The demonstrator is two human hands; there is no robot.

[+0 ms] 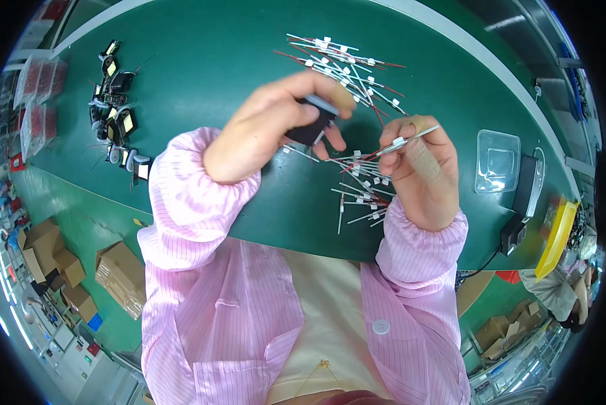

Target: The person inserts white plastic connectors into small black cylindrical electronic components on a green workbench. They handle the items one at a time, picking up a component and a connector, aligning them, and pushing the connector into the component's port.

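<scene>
My left hand (259, 125) reaches in from the left with its back upward, fingers curled to the right and slightly blurred, gripping a black block (311, 125) above the table, thumb pressed on it. My right hand (434, 196) rises from the lower right, palm toward me and fingers bent, pinching a thin wire lead (400, 142) at its fingertips; a tan wrap (424, 162) covers one finger.

At far left stand clear containers (39, 81) with red contents, and below them cardboard boxes (120, 273) sit on the green floor (107, 223). On the green table (201, 61), a row of black parts (114, 104) runs along the left. In the middle lie an upper pile of leads (343, 64) and a lower pile (363, 179). To the right are a clear tray (497, 160), a black device (527, 189), a yellow bin (557, 236) and another person (556, 293).

The block's long axis slants from lower left to upper right, its grey edge facing away from me. The lead slants likewise: red wires toward lower left, pale end toward upper right.
</scene>
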